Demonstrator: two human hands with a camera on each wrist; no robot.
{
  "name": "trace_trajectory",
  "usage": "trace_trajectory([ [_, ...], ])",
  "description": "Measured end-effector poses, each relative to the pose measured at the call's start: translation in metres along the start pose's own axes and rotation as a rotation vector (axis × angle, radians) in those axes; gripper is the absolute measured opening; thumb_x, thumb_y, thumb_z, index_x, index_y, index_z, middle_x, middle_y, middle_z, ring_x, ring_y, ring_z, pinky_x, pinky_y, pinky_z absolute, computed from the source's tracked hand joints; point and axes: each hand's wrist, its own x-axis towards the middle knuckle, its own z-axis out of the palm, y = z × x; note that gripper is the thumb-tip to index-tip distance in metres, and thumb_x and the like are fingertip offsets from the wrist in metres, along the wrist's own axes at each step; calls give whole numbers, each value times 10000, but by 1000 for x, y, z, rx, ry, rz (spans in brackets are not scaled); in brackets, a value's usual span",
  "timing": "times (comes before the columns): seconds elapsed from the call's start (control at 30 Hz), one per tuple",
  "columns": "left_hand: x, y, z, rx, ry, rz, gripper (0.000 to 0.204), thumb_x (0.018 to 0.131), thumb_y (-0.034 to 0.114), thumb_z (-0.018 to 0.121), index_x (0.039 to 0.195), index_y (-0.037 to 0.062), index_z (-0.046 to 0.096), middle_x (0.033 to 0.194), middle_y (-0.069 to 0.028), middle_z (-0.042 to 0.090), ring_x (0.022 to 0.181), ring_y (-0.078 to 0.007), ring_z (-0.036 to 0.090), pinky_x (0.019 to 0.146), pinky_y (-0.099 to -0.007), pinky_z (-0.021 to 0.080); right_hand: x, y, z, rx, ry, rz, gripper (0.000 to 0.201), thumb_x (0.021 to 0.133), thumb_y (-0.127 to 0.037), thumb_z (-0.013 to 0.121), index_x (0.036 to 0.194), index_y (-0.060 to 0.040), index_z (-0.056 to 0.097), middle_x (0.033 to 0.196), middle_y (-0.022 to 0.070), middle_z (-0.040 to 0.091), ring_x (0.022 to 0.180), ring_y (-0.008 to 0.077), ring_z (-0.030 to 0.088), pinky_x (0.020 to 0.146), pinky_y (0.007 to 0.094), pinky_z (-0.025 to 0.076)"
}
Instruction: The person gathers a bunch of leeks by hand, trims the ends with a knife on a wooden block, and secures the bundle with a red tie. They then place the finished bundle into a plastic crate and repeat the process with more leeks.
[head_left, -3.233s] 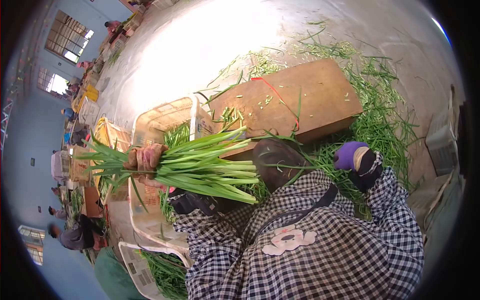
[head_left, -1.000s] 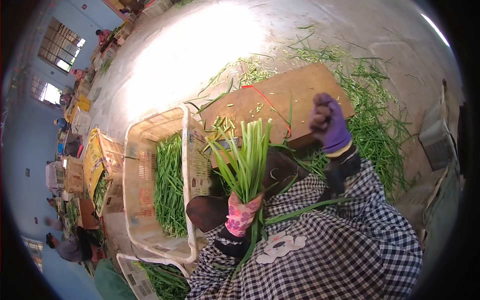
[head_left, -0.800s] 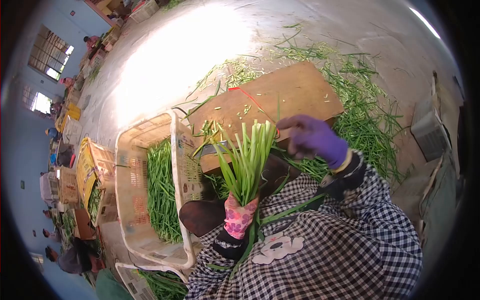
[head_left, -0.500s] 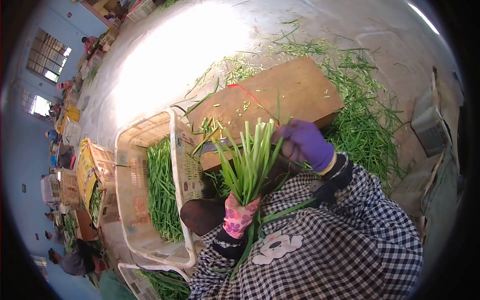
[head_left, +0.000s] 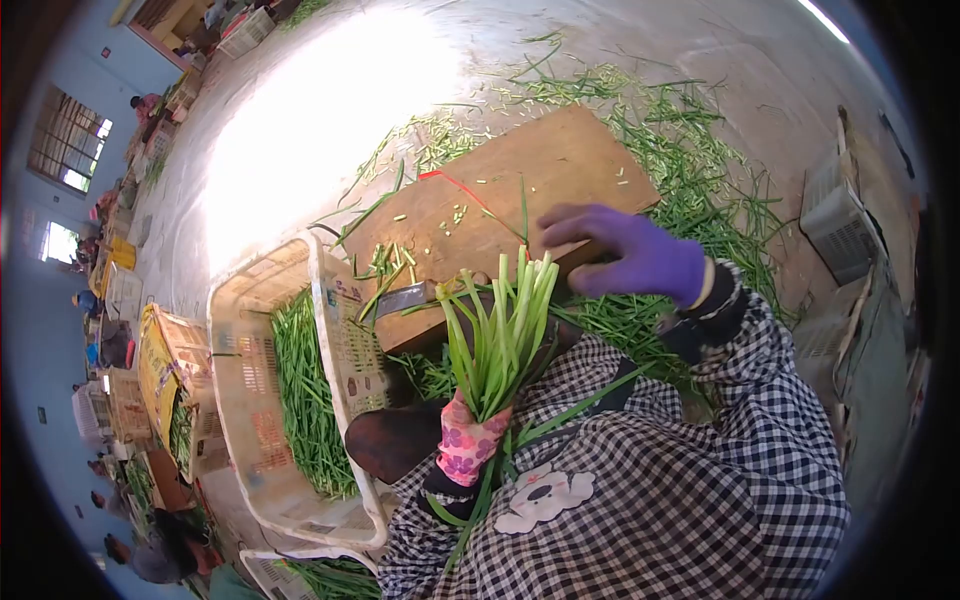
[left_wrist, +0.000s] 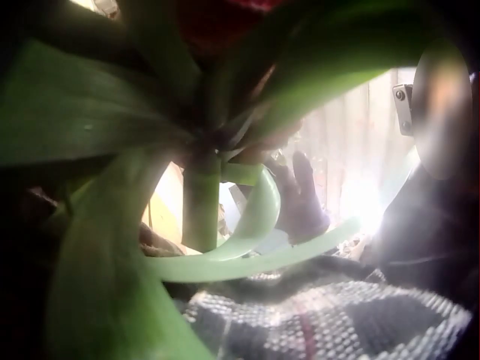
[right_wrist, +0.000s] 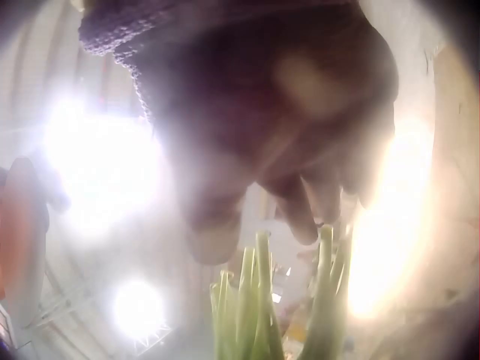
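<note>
My left hand [head_left: 470, 440], in a pink flowered glove, grips a bunch of long green leafy stalks [head_left: 505, 340] near the lap. Their pale cut ends point up, and long leaves hang down below the fist. In the left wrist view broad green leaves [left_wrist: 90, 127] fill much of the picture and hide the fingers. My right hand [head_left: 635, 250], in a purple glove, is just right of the stalk ends with fingers spread and nothing held. The right wrist view shows this hand [right_wrist: 277, 97] above the pale stalk tips [right_wrist: 259, 300].
A wooden block [head_left: 520, 185] with cut bits, a red strip and a metal blade [head_left: 402, 298] lies ahead. Left stands a plastic crate [head_left: 240, 390] of green stalks. Trimmings [head_left: 690, 190] litter the floor. Grey crates [head_left: 838, 215] stand right; people sit far left.
My left hand has brought the bunch from lying sideways over the crate to upright before my lap. My right hand has risen from beside the knee to the stalk ends, fingers now spread.
</note>
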Motion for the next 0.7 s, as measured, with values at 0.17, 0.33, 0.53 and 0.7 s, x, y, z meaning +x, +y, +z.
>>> trace_trajectory([
  [0.17,-8,2,20,626,184,81,653,770,384,658,1287,61,421,1281,-92,458,1179,-252,438,979,-412,378,21,11,45,104,-56,-18,244,792,-77,615,1030,-26,601,1043,111,586,1127,230,497,1002,377,352],
  [0.33,-2,-2,-3,-34,-16,48,538,818,345,624,1249,68,457,1221,-97,506,1060,-251,510,834,-382,461,21,32,59,741,99,30,142,842,-118,578,884,17,589,878,103,614,1115,244,533,924,329,415],
  [0.53,-1,10,0,-255,-57,-98,360,893,265,533,1189,64,496,1149,-100,541,921,-245,547,690,-339,487,-5,93,-67,1142,664,-183,185,905,-120,430,804,-27,554,859,119,616,957,240,586,928,348,461],
  [0.7,-11,13,32,1060,31,298,258,914,94,435,1156,34,502,1096,-117,562,754,-217,579,609,-259,481,-75,112,-157,-757,432,801,317,736,-239,612,971,-26,612,864,126,629,875,195,614,760,287,476],
])
